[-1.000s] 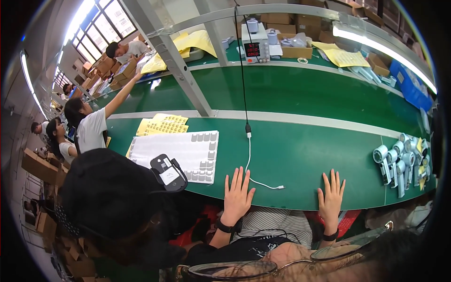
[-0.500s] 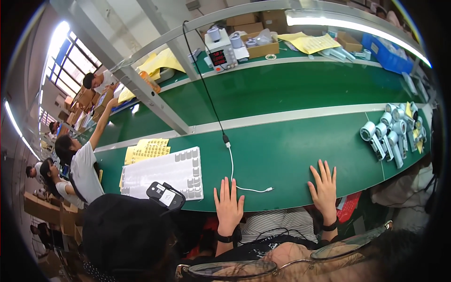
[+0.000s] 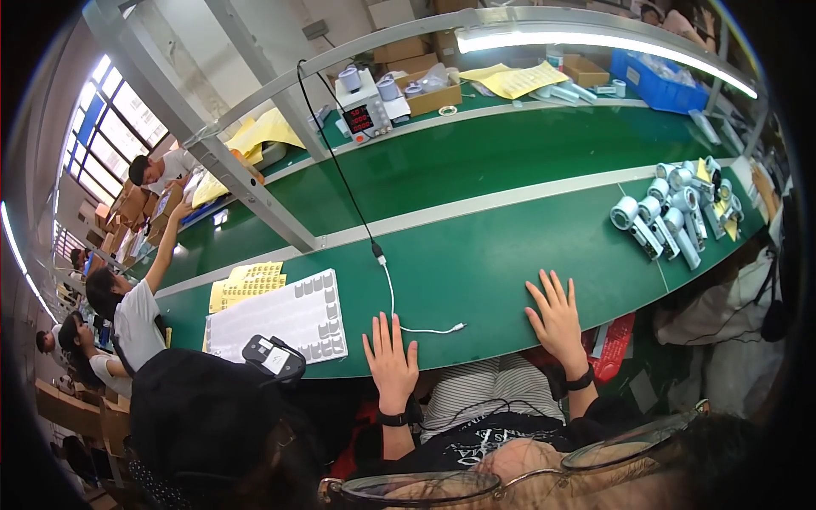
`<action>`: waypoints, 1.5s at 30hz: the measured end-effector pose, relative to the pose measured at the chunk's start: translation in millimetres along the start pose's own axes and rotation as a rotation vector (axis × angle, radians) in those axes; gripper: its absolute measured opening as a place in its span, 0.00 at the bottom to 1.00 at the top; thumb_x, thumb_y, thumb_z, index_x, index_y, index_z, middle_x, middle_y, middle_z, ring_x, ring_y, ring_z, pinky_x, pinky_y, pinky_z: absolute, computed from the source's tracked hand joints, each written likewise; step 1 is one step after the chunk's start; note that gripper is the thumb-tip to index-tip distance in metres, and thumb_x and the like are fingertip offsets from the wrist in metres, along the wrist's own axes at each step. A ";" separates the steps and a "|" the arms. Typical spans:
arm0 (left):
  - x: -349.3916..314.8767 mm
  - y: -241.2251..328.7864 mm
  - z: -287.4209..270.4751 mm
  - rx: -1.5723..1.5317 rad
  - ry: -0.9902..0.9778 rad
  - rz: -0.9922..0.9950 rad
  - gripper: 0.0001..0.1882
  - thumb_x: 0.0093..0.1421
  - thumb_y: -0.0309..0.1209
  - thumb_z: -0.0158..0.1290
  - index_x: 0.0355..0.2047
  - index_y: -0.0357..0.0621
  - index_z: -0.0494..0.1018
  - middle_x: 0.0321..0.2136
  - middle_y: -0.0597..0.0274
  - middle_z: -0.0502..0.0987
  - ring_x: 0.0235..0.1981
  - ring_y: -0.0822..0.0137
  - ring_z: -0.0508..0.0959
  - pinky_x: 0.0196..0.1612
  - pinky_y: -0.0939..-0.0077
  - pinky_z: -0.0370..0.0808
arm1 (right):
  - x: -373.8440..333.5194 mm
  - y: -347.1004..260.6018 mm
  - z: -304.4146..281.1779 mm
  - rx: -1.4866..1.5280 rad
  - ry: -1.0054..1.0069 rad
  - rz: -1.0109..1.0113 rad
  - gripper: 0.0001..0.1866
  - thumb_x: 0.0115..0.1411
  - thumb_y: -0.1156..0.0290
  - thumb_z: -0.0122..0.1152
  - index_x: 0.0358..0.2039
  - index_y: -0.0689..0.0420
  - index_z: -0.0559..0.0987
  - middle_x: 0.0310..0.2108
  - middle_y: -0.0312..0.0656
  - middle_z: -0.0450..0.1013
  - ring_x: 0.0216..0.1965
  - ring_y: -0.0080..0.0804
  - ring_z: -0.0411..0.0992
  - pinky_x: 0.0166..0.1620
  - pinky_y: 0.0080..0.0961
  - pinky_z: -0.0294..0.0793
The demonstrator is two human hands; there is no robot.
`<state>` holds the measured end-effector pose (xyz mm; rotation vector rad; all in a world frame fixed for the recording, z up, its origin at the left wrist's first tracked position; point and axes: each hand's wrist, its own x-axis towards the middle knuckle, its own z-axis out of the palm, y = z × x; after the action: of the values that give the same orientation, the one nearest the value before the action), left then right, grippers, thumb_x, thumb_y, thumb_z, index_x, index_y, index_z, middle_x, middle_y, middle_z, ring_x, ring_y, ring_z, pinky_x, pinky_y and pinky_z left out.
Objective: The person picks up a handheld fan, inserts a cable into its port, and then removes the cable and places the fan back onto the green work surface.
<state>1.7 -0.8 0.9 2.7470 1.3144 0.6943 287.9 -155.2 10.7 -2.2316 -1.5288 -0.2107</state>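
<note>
My left hand (image 3: 392, 361) lies palm down at the near edge of the green table (image 3: 476, 255), its fingers stretched out and holding nothing. Just beside its fingertips a white cable (image 3: 393, 297) runs down from a black lead (image 3: 350, 191) and bends right, ending in a small plug (image 3: 460, 326). Farther right, my right hand (image 3: 557, 319) also rests flat with spread fingers and nothing in it. To the right beyond it is a pile of light-blue devices (image 3: 676, 212) with round heads and handles, apart from the hand.
On the left, a white sheet (image 3: 272, 319) with grey shapes lies by yellow sticker sheets (image 3: 248, 283); a black device (image 3: 275, 357) is at its near edge. A power supply (image 3: 364, 110), an open carton (image 3: 433, 89) and a blue bin (image 3: 659, 81) stand behind. A co-worker in a black cap (image 3: 208, 416) is close on my left.
The whole scene has slid left in the picture as the view shifted. Both hands stay flat near the table edge, in about the same places beside the cable.
</note>
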 end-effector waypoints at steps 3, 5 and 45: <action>0.6 -1.9 1.8 0.001 0.001 -0.001 0.30 0.68 0.42 0.44 0.68 0.44 0.58 0.68 0.51 0.57 0.70 0.52 0.55 0.70 0.47 0.48 | 0.4 0.3 2.0 -0.010 0.003 -0.003 0.26 0.66 0.57 0.52 0.63 0.50 0.68 0.68 0.49 0.57 0.70 0.46 0.51 0.70 0.56 0.42; 0.8 -1.9 2.6 0.007 -0.005 0.006 0.31 0.67 0.42 0.45 0.68 0.44 0.58 0.68 0.51 0.57 0.70 0.53 0.55 0.70 0.45 0.48 | -0.6 1.2 1.7 -0.021 0.005 0.002 0.26 0.66 0.57 0.52 0.63 0.50 0.68 0.68 0.48 0.57 0.70 0.46 0.51 0.70 0.55 0.42; 0.4 -3.8 4.4 -0.005 -0.040 0.004 0.28 0.70 0.41 0.41 0.67 0.45 0.59 0.67 0.51 0.59 0.69 0.55 0.57 0.70 0.47 0.46 | 2.5 -3.4 -1.5 -0.012 -0.006 0.022 0.25 0.66 0.60 0.53 0.62 0.51 0.69 0.67 0.46 0.58 0.70 0.46 0.52 0.71 0.54 0.42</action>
<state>0.9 2.8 -3.7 2.7456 1.2984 0.6389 285.9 -152.6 13.8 -2.2596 -1.5086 -0.2075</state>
